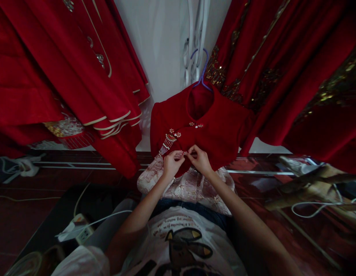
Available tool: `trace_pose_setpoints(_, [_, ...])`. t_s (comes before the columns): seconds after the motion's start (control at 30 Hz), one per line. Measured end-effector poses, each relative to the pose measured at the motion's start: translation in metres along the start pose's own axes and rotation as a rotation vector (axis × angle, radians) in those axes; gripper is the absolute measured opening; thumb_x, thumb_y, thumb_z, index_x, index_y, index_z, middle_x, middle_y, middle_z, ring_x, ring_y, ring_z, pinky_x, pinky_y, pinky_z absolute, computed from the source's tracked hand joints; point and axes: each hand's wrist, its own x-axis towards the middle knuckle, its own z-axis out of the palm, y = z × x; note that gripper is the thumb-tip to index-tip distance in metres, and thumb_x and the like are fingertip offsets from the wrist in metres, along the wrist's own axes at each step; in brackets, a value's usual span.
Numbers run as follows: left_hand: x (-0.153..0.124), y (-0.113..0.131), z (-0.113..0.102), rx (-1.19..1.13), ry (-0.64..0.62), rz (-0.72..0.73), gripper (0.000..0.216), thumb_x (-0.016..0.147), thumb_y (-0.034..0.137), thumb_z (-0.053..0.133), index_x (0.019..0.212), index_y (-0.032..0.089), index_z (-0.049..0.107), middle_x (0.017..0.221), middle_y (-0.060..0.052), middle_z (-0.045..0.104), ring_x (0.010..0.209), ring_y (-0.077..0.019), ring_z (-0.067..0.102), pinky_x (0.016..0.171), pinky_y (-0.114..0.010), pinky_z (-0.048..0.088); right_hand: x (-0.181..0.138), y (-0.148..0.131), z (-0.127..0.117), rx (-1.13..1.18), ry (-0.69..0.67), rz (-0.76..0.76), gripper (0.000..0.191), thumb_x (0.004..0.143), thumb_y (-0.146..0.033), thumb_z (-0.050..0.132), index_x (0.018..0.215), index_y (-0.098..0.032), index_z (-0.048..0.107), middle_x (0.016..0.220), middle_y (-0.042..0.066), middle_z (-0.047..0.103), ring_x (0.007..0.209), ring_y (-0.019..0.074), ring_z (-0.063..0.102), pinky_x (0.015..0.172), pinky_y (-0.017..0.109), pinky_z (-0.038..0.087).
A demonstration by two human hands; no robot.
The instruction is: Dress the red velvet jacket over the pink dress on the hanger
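Left hand: my left hand (pixel 172 164) pinches the front edge of the red velvet jacket (pixel 221 130), fingers clenched on a small fastening I cannot make out.
Right hand: my right hand (pixel 200 160) meets it at 3 o'clock, fingertips touching, gripping the same spot.
Jacket: hangs straight ahead at 12 o'clock on a blue hanger (pixel 202 73), low on the chest under my fingers.
Tassel ornament: the beaded tassel (pixel 168 141) sits at 11 o'clock from my left hand.
Skirt: pale embroidered fabric (pixel 192 188) below my wrists.
Surroundings: red garments (pixel 80 76) at 10 o'clock.
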Motion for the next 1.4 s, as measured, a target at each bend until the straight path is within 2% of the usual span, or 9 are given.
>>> trace_pose_setpoints(0.17, [0.003,-0.007,-0.003,-0.037,-0.041,-0.060,0.017,0.075,0.012,0.065,0.090,0.015,0.070,0.086,-0.006,0.074,0.076,-0.0155,0.071,0.076,-0.032,0.059,-0.002,-0.002,0.002,-0.018,0.019,-0.007,0.015,0.086,-0.034,0.054,0.079,-0.022,0.049,0.081,0.001,0.060,0.070,0.0139,0.061,0.068,0.026,0.055])
trace_pose_setpoints(0.3, [0.006,-0.008,-0.008,0.000,-0.103,0.007,0.014,0.077,0.012,0.063,0.089,0.016,0.067,0.087,-0.004,0.072,0.077,-0.0134,0.069,0.074,-0.028,0.057,0.000,-0.003,-0.001,-0.056,-0.021,-0.016,0.009,0.084,-0.029,0.054,0.081,-0.022,0.049,0.080,0.001,0.061,0.071,0.0139,0.063,0.067,0.025,0.054])
trace_pose_setpoints(0.4, [0.007,-0.002,-0.013,0.099,-0.009,0.099,0.017,0.080,0.014,0.060,0.096,0.017,0.063,0.086,-0.003,0.065,0.074,-0.0110,0.063,0.069,-0.024,0.053,0.006,-0.008,-0.011,-0.106,-0.058,0.001,0.008,0.081,-0.024,0.056,0.085,-0.022,0.050,0.080,0.001,0.064,0.072,0.0146,0.065,0.065,0.025,0.052])
trace_pose_setpoints(0.5, [0.004,0.007,-0.016,0.172,0.078,0.140,0.018,0.081,0.017,0.061,0.100,0.018,0.061,0.085,-0.002,0.060,0.072,-0.0103,0.057,0.066,-0.023,0.050,0.012,-0.016,-0.026,-0.159,-0.012,-0.015,0.007,0.081,-0.023,0.056,0.086,-0.022,0.052,0.083,0.002,0.065,0.071,0.0145,0.065,0.064,0.025,0.051])
trace_pose_setpoints(0.63, [-0.003,0.012,-0.017,0.223,0.002,0.180,0.012,0.082,0.015,0.059,0.092,0.020,0.064,0.092,-0.002,0.058,0.075,-0.0106,0.057,0.071,-0.023,0.049,0.013,-0.018,-0.036,-0.227,0.001,-0.007,0.006,0.081,-0.022,0.058,0.086,-0.021,0.056,0.076,0.002,0.067,0.067,0.0142,0.064,0.062,0.025,0.049])
trace_pose_setpoints(0.77, [-0.010,0.010,-0.016,0.368,-0.043,0.233,0.026,0.084,0.019,0.059,0.109,0.024,0.063,0.101,-0.004,0.056,0.088,-0.0154,0.058,0.082,-0.029,0.050,0.007,-0.009,-0.027,-0.258,-0.152,0.074,0.011,0.080,-0.025,0.062,0.090,-0.020,0.060,0.075,0.004,0.069,0.064,0.0154,0.065,0.060,0.026,0.049])
trace_pose_setpoints(0.93, [-0.007,0.006,-0.015,0.567,-0.106,0.356,0.020,0.092,0.025,0.052,0.108,0.024,0.063,0.102,-0.008,0.055,0.099,-0.0216,0.054,0.089,-0.035,0.047,0.004,0.001,-0.011,-0.263,-0.144,0.085,0.009,0.081,-0.024,0.062,0.088,-0.019,0.059,0.077,0.005,0.068,0.068,0.0160,0.065,0.064,0.027,0.051])
trace_pose_setpoints(1.23, [0.001,-0.003,-0.013,0.434,-0.145,0.363,0.010,0.091,0.019,0.053,0.098,0.020,0.060,0.097,-0.005,0.061,0.096,-0.0191,0.059,0.088,-0.034,0.048,0.003,0.005,-0.005,-0.141,-0.096,0.076,0.012,0.077,-0.022,0.066,0.080,-0.020,0.055,0.073,0.001,0.066,0.068,0.0147,0.064,0.064,0.025,0.050])
trace_pose_setpoints(1.4, [0.000,-0.008,-0.013,0.327,-0.109,0.307,0.006,0.090,0.022,0.056,0.093,0.019,0.060,0.090,-0.004,0.065,0.088,-0.0169,0.063,0.081,-0.031,0.050,0.002,-0.001,-0.005,-0.117,-0.102,0.098,0.013,0.076,-0.024,0.067,0.077,-0.019,0.055,0.072,0.001,0.066,0.067,0.0144,0.065,0.064,0.025,0.050])
